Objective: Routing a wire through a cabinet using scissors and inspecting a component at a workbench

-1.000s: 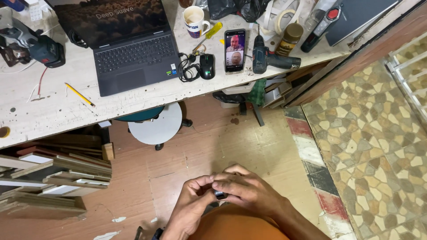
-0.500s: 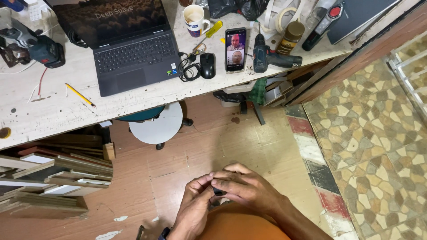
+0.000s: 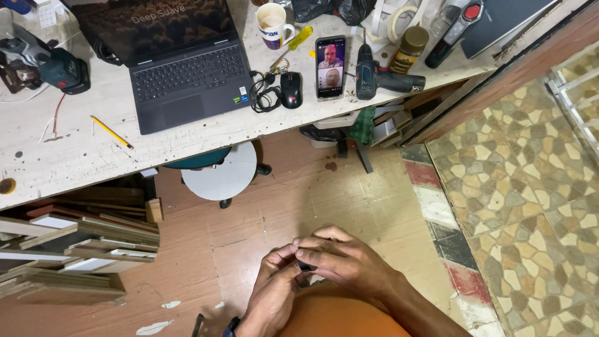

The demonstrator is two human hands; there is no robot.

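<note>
Dark small object (image 3: 305, 266) (mostly hidden) pinched between both hands (image 3: 312, 268).

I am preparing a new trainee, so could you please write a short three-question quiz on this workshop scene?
1. True or false: the left hand and right hand touch each other around a small dark object.
2. What lies between the open black laptop and the upright smartphone? A) black computer mouse B) a red hammer
3. Which yellow thing lies left of the laptop?

Key: 1 true; 2 A; 3 the yellow pencil.
</note>
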